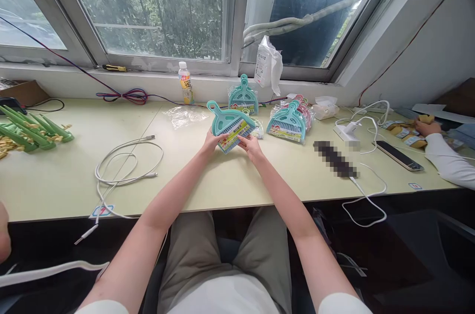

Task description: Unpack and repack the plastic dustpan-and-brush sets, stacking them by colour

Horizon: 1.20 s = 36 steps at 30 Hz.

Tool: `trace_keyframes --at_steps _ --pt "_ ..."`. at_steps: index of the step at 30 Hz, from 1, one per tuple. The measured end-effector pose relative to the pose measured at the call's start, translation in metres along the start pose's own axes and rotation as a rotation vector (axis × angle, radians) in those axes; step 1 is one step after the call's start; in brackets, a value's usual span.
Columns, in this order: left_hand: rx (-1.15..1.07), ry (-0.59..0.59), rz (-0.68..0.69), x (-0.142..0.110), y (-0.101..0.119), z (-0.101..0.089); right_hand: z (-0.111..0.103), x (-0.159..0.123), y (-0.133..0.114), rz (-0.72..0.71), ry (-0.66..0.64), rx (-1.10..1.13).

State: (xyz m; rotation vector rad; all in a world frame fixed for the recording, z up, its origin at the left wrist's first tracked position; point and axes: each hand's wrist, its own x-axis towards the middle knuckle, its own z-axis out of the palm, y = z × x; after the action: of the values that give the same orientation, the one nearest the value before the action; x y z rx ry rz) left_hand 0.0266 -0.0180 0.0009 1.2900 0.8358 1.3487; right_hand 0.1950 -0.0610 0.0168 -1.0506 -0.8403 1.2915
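Between my two hands, a teal mini dustpan and brush set [230, 123] is held tilted above the table, its handle up and to the left. A printed label strip crosses its front. My left hand [213, 141] grips its lower left edge, and my right hand [251, 146] grips its lower right edge. Behind it, another teal dustpan set [243, 98] in clear film leans near the wall. To the right lie more sets, a teal one [287, 123] in front of a pink one [305, 108]. One more wrapped set [257, 128] is partly hidden behind the held one.
Crumpled clear film [185, 116] and a drink bottle [185, 83] stand left of the sets. A coiled white cable [128, 163] lies left; a phone [399, 155] and power strip [348, 131] right. Another person's hand [427, 127] touches small packets at far right. Green plastic pieces [33, 130] lie far left.
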Motion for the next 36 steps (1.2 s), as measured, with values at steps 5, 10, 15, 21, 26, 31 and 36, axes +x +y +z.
trace_keyframes --at_steps 5,10,15,21,26,31,36 --pt "0.010 -0.007 -0.040 0.000 0.003 0.001 0.000 0.001 0.000 0.056 0.003 0.074" --pt "0.039 0.003 -0.079 0.002 0.002 0.002 -0.001 0.000 0.000 0.047 0.000 0.081" --pt "0.191 0.125 -0.011 0.008 0.004 -0.007 -0.002 0.000 0.001 0.006 0.049 0.113" --pt "0.818 0.200 0.244 0.020 0.008 -0.055 -0.007 0.003 -0.001 -0.013 0.087 0.155" --pt "1.397 0.139 -0.067 0.023 0.009 -0.068 -0.010 0.007 0.000 0.000 0.090 0.200" --pt "1.602 0.320 -0.087 0.020 0.013 -0.065 -0.011 0.009 0.003 0.015 0.070 0.182" --pt "1.658 0.335 -0.146 0.016 0.014 -0.070 -0.010 0.007 0.003 0.046 0.051 0.126"
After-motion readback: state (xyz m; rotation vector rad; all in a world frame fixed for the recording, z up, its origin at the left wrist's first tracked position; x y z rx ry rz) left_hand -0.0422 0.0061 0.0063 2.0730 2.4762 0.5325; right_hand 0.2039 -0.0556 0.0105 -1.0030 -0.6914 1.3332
